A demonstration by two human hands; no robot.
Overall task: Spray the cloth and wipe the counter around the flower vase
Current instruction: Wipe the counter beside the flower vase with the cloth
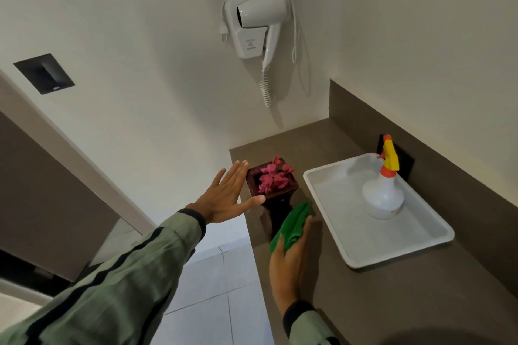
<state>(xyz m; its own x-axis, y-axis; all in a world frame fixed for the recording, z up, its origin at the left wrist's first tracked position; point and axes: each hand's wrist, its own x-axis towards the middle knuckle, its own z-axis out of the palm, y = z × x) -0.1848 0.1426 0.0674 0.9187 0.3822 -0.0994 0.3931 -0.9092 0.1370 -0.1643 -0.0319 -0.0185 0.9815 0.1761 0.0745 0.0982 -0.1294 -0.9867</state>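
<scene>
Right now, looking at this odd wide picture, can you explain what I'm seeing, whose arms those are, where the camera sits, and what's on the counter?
This is one wide-angle camera worn on a person's head, looking down at their own arms. The left hand is open, its thumb at the rim of the dark wooden vase of pink flowers. The right hand presses a crumpled green cloth on the brown counter beside the vase. A white plastic tray holds a white spray bottle with a yellow and orange trigger. A white hair dryer hangs on the wall.
</scene>
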